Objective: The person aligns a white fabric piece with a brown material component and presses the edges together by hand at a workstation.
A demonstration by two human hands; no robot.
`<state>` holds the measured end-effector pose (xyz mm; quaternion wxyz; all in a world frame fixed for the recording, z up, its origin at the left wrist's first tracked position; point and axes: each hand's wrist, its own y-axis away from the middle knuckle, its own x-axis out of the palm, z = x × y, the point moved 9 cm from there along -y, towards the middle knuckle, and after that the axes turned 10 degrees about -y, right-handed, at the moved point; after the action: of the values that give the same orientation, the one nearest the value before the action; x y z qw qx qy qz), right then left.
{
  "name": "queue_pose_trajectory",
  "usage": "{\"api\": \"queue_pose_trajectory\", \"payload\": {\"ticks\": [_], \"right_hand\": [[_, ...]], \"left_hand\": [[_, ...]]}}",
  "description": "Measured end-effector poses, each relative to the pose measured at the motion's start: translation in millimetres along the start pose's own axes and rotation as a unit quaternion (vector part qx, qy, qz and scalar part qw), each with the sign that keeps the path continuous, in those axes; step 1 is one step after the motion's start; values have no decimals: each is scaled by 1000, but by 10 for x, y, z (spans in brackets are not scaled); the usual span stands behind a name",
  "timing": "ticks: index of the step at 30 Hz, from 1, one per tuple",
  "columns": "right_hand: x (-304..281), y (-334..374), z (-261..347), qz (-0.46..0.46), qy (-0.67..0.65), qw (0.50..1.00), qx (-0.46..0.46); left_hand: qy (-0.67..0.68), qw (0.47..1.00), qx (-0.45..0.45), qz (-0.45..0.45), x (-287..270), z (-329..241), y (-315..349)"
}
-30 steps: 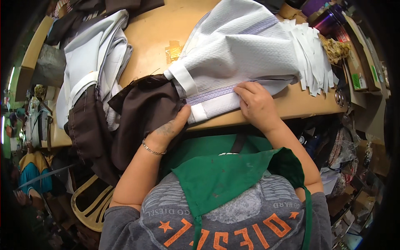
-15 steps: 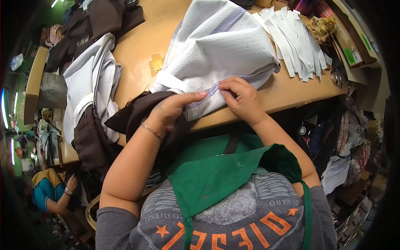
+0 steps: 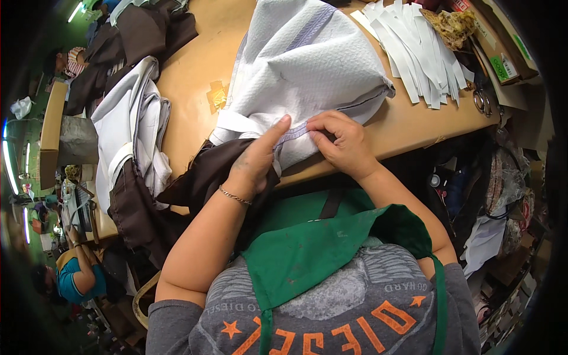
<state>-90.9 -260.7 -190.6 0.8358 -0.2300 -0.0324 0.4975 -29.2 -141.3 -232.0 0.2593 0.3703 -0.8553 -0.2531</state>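
Note:
A large white textured cloth piece point(image 3: 307, 71) with purple stitched seams and an attached dark brown cloth part point(image 3: 219, 171) lies at the table's front edge. My right hand point(image 3: 343, 142) is closed, pinching the purple seam between thumb and fingertips. At the brown part, my left hand point(image 3: 257, 157) holds the cloth from its left side. Its thumb points up over the white fabric; the other fingers are mostly hidden beneath the cloth. A white band point(image 3: 236, 123) crosses the piece just beyond the left hand.
More white and brown sewn pieces point(image 3: 133, 118) hang over the table point(image 3: 183, 83) at the left. White strips point(image 3: 420, 59) are piled at the back right, beside scissors point(image 3: 482, 103) and a cardboard box point(image 3: 497, 53). Another person point(image 3: 80, 275) sits at far left.
My left hand has shifted right, and its thumb now points more upward. The right hand stays at the seam, shifted slightly left. The brown cloth has moved with my left hand.

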Motion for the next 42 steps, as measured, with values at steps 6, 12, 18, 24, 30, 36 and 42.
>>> {"api": "queue_pose_trajectory", "payload": {"ticks": [6, 12, 18, 24, 30, 36, 42], "right_hand": [[-33, 9, -20, -15, -21, 1000, -11], [-9, -11, 27, -12, 22, 999, -28], [15, -3, 44, -7, 29, 999, -35], [34, -5, 18, 1, 34, 999, -30], [45, -7, 18, 5, 48, 998, -34], [65, -3, 65, 10, 63, 997, -49], [83, 1, 75, 14, 79, 995, -60]], "left_hand": [[-53, 995, 67, 42, 96, 63, -73], [-103, 992, 58, -38, -222, 98, 55], [-171, 980, 80, -67, -403, 61, 384], [-134, 987, 89, -33, -668, 165, 566], [-111, 993, 26, -25, -977, 441, 623], [-92, 994, 61, -12, -930, 408, 688], [6, 992, 109, -63, -921, 348, 733]]}}
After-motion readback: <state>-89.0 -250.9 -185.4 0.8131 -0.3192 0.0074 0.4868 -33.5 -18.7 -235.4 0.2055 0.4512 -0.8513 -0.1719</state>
